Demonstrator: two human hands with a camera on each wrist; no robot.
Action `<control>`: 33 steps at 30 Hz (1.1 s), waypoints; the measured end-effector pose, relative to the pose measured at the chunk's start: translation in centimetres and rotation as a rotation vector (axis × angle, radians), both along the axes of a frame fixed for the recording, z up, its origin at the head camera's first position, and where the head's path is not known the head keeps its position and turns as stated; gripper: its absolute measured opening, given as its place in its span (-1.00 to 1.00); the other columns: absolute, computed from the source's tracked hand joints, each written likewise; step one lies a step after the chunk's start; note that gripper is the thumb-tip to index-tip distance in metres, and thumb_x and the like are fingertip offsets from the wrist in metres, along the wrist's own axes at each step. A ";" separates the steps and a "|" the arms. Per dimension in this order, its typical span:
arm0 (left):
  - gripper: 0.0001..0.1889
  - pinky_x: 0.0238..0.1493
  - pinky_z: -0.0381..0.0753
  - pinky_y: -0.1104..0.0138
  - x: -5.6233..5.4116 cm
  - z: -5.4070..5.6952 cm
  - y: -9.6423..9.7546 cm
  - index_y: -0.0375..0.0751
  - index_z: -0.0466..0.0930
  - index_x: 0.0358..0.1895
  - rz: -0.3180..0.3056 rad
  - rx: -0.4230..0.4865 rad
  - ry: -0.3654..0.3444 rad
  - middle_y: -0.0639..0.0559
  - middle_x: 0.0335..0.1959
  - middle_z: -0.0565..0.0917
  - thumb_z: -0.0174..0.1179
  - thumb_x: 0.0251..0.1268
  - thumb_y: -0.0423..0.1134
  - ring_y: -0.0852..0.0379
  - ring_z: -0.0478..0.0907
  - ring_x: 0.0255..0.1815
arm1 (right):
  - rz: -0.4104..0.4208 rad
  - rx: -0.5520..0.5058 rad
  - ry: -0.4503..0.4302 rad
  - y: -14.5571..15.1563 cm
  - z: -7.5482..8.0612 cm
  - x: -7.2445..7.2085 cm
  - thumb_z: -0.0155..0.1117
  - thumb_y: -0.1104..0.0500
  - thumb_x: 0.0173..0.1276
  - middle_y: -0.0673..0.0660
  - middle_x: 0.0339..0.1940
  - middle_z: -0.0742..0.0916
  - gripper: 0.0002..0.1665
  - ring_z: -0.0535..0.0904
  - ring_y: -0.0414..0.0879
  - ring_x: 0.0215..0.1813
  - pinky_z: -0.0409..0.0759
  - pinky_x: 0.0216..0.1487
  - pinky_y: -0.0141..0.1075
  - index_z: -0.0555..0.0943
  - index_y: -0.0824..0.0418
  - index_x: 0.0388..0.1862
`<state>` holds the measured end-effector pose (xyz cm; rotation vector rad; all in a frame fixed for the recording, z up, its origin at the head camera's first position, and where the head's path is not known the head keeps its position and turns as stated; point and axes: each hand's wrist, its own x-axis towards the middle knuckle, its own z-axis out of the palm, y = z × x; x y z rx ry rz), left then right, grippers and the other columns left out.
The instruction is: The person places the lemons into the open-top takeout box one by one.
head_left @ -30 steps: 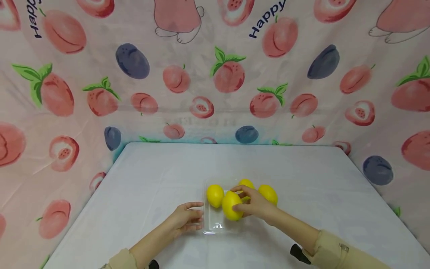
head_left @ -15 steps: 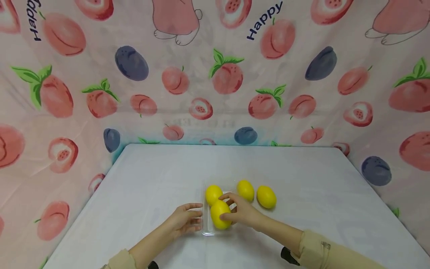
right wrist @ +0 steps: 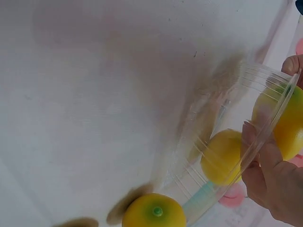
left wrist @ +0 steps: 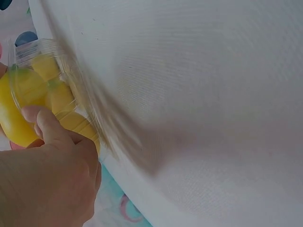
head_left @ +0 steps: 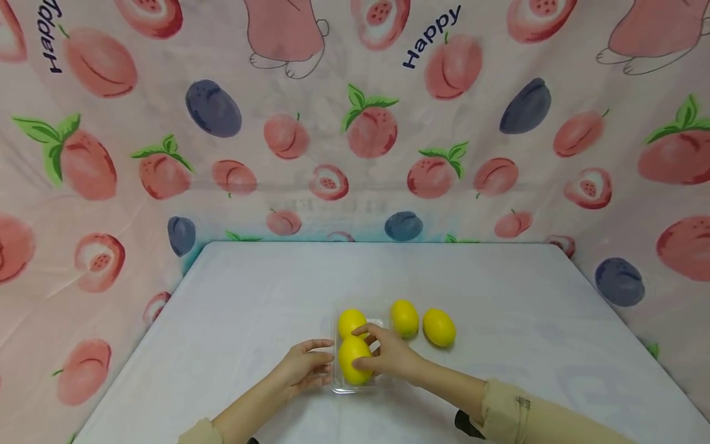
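A clear plastic tray [head_left: 346,390] stands on the table near its front middle. My right hand [head_left: 392,356] pinches a lemon [head_left: 349,361] between thumb and fingers, low over the tray's near left part. Behind it a second lemon [head_left: 351,320] lies in the tray. Two more lemons [head_left: 404,319] [head_left: 439,327] are to the right, outside the tray. My left hand [head_left: 302,370] rests its fingertips against the tray's left side, fingers fairly extended. In the left wrist view, that hand's thumb is by the tray rim [left wrist: 16,90]. The right palm is hidden.
A white cloth covers the table [head_left: 266,277]. Behind and on both sides hangs a pink curtain [head_left: 310,86] printed with peaches and other fruit. A dark object [head_left: 468,424] shows beneath the right forearm.
My right hand has carried the lemon left and toward the near left part of the tray, uncovering the two lemons on the right. My left hand stays at the tray's side.
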<state>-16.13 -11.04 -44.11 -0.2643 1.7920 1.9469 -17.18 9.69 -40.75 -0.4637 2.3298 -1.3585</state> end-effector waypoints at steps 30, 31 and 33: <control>-0.55 -0.30 0.71 0.37 0.1 0.3 0.0 -0.40 0.30 0.23 0.000 -0.003 -0.010 0.06 -0.40 0.51 0.10 0.29 -0.39 0.23 0.49 -0.43 | 0.087 0.107 0.033 -0.3 -0.7 -0.7 0.38 0.19 0.14 0.17 -0.13 0.60 -0.46 0.53 -0.10 -0.29 0.65 -0.33 -0.33 0.44 0.28 0.09; -0.54 -0.30 0.71 0.37 0.2 0.3 0.0 -0.40 0.30 0.23 0.000 -0.003 -0.009 0.06 -0.40 0.51 0.10 0.29 -0.39 0.23 0.49 -0.42 | 0.084 0.113 0.028 -0.3 -0.6 -0.7 0.38 0.19 0.14 0.17 -0.13 0.60 -0.46 0.53 -0.10 -0.30 0.65 -0.33 -0.32 0.44 0.27 0.09; -0.55 -0.30 0.71 0.36 0.2 0.3 0.1 -0.40 0.30 0.23 0.007 -0.007 -0.007 0.06 -0.40 0.51 0.11 0.28 -0.39 0.23 0.49 -0.43 | 0.077 0.112 0.020 -0.2 -0.3 -0.7 0.38 0.19 0.15 0.18 -0.13 0.60 -0.48 0.53 -0.09 -0.30 0.65 -0.33 -0.29 0.45 0.28 0.08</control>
